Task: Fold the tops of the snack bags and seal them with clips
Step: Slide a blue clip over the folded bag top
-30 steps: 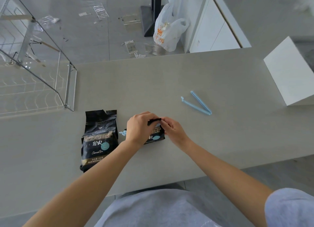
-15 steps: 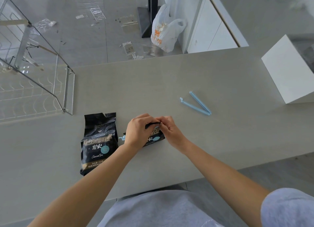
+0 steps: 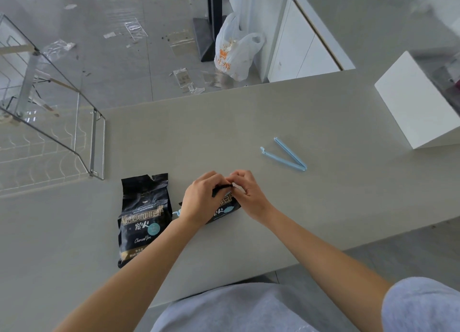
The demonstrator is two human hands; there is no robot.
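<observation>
Grey counter (image 3: pixel 224 122): both hands pinch folded top of small black bag (image 3: pixel 224 208), L hand (image 3: pixel 201 200), R hand (image 3: pixel 245 195). Keep fold tight, flat; open blue clip (image 3: pixel 283 155) lies near, 2nd bag (image 3: pixel 144 219) unfolded.

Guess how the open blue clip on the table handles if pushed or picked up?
The blue clip looks like thin plastic, so probably light. It lies flat on the smooth table, so a push would likely slide or spin it, not roll it. Its two arms are spread in a V and may swing at the hinge when lifted.
</observation>
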